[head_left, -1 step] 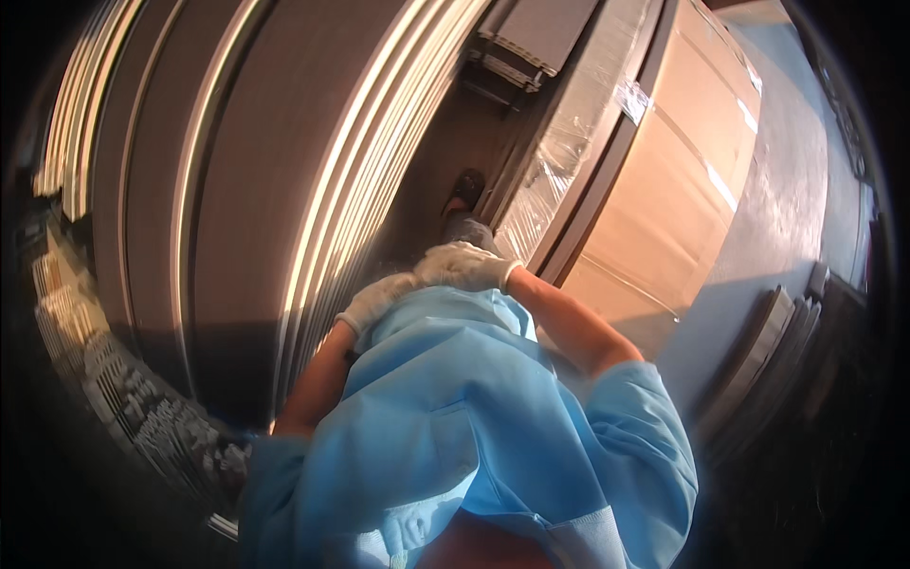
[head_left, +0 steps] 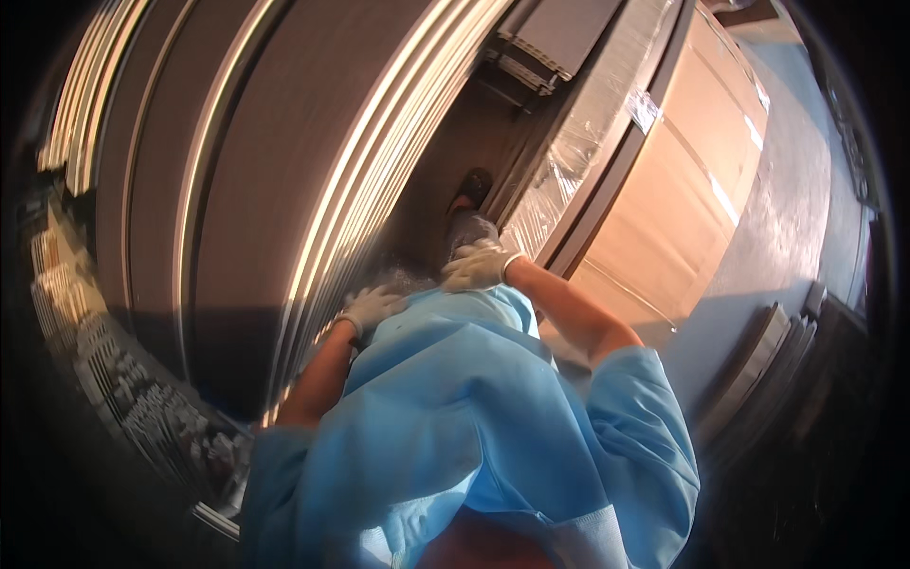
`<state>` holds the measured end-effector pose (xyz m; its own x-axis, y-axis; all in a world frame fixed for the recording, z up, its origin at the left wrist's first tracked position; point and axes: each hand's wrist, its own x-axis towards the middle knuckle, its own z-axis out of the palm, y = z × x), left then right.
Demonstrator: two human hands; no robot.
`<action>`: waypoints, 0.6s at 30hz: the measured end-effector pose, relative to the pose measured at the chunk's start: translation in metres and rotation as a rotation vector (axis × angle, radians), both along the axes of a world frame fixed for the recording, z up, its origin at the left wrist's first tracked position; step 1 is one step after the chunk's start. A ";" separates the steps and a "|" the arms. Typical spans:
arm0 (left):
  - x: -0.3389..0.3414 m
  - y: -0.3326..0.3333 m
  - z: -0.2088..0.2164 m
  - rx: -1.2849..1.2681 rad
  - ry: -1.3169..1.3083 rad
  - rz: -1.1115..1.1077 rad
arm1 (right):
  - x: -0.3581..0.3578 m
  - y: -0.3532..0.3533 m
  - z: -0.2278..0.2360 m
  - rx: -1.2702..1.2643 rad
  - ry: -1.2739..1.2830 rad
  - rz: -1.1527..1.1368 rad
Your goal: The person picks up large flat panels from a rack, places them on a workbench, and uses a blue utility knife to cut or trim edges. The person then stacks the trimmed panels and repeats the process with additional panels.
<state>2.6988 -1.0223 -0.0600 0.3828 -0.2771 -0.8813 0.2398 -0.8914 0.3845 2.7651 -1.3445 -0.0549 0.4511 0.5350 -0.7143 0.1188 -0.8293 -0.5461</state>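
Observation:
My left hand (head_left: 373,308), in a white work glove, rests at the lower front of my light blue shirt (head_left: 445,379). Its fingers look loosely spread and nothing shows in them. At the shirt's right front side is my right hand (head_left: 477,266), gloved the same way. Its fingers point left and stand partly apart, with no object visible in them. A gap separates the two hands. Beyond them, one trouser leg (head_left: 471,230) and a dark shoe (head_left: 470,187) show in the narrow aisle.
Large dark panels with pale edges (head_left: 379,142) are stacked close on my left. To the right lie a plastic-wrapped stack (head_left: 569,152) and a long brown carton (head_left: 654,209). Dark slatted pieces (head_left: 536,62) lie ahead. Long bars (head_left: 758,351) rest on the grey floor (head_left: 773,228) at far right.
My hands were together at the shirt front; now they are apart, the left lower and further left. The surroundings have shifted slightly to the right in view.

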 end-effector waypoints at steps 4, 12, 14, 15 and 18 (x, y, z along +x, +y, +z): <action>-0.155 0.138 -0.047 0.560 -0.069 0.352 | 0.022 -0.034 -0.032 -0.680 0.008 -0.264; -0.310 0.161 -0.079 0.270 -0.248 0.878 | 0.058 -0.009 -0.011 0.055 -0.157 -0.355; -0.277 0.125 -0.081 0.276 -0.199 1.036 | 0.056 0.032 -0.006 0.118 -0.103 -0.206; -0.258 0.106 -0.079 0.247 -0.285 0.920 | 0.057 0.052 -0.005 0.075 -0.118 -0.075; -0.200 0.058 -0.074 -0.128 -0.390 1.211 | 0.060 0.109 -0.001 0.101 -0.155 0.271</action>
<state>2.4989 -0.9645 -0.1343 0.6751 0.3545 -0.6470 0.7217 -0.1354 0.6788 2.8252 -1.2358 -0.0556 0.3814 0.7155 -0.5853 0.4160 -0.6983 -0.5825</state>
